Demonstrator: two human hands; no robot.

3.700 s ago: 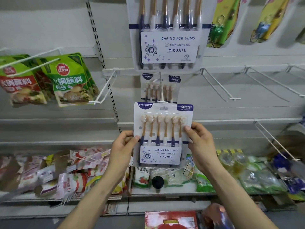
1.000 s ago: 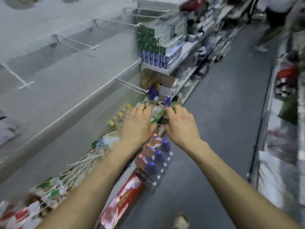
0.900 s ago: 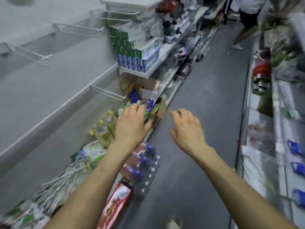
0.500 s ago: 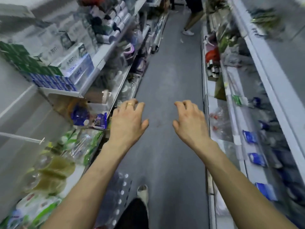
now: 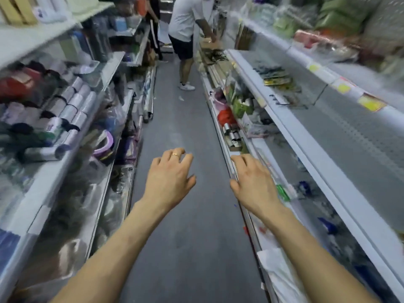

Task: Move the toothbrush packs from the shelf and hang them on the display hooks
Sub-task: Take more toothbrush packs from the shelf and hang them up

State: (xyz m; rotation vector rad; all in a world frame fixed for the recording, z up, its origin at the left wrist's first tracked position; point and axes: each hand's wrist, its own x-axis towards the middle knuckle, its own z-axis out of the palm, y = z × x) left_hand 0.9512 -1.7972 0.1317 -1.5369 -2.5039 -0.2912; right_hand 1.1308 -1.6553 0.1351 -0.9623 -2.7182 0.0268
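Left hand with gold ring and right hand both empty, fingers spread, apart over grey aisle floor; no toothbrush packs visible; best to find them on the white right-side shelf before reaching.

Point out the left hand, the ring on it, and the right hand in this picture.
left hand (image 5: 169, 182): head view, back of the hand.
ring (image 5: 175, 154): head view, band on a finger of the left hand.
right hand (image 5: 254, 184): head view, back of the hand.
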